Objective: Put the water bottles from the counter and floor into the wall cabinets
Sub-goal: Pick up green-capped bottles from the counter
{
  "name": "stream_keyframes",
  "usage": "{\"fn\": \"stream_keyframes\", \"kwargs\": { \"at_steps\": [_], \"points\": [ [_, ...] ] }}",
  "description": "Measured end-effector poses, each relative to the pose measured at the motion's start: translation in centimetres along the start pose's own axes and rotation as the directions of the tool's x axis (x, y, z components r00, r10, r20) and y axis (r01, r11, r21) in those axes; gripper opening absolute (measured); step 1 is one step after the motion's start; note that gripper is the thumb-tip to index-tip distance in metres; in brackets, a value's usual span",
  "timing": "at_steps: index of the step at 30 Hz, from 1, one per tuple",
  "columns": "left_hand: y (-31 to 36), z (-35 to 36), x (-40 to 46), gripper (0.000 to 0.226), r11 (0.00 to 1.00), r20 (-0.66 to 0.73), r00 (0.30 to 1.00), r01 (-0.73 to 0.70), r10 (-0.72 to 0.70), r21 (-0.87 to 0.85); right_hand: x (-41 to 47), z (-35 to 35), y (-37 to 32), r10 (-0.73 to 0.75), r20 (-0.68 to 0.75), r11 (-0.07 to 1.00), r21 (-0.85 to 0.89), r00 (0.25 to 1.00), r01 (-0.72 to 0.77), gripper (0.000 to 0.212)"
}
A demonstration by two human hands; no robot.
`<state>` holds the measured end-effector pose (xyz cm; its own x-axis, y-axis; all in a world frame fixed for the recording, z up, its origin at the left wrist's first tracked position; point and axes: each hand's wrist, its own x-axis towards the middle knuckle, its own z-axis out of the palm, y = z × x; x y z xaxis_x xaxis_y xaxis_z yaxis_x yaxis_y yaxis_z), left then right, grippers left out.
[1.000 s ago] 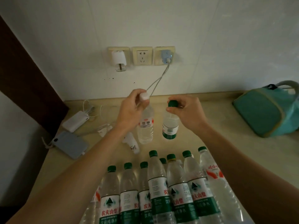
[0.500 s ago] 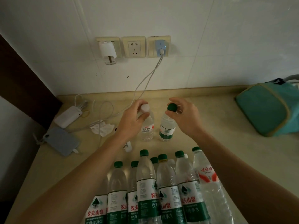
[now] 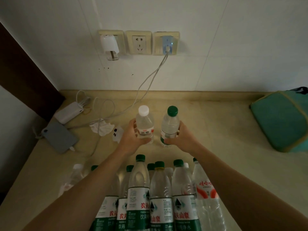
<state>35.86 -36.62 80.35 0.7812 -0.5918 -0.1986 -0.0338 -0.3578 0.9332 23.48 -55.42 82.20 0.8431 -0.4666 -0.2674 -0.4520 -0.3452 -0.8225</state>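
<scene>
Beige counter (image 3: 216, 130), hands (image 3: 133, 139) gripping two bottles (image 3: 144, 125)

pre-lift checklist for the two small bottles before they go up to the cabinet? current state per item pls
1. Left hand grips the white-capped bottle round its body: ok.
2. Right hand grips the green-capped bottle round its body: ok.
3. Both caps on: ok. Whether screwed tight: cannot tell.
4. Both held bottles upright: ok.
5. Charger cable hangs from the wall socket close behind the white-capped bottle and could snag on the way up: not ok.
6. Wall cabinets out of view, so door state and free shelf space: cannot tell.
</scene>
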Motion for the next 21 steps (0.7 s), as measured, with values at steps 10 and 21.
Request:
{"fn": "stream_keyframes", "kwargs": {
  "at_steps": [10,21],
  "points": [
    [1.1,1.1,-0.2,0.066,1.000,-0.190,0.982,-0.014,0.011,-0.016,-0.1,-0.1,0.7,0.018,-0.076,0.988,0.155,0.997,-0.006,0.070],
    [12.4,-1.5,-6.6,0.066,0.936,-0.205,0.926,-0.341,0.317,-0.089,-10.0,-6.5,-7.3,-0.142,-0.394,0.907,0.316,0.908,0.279,0.072]
  ]
}}
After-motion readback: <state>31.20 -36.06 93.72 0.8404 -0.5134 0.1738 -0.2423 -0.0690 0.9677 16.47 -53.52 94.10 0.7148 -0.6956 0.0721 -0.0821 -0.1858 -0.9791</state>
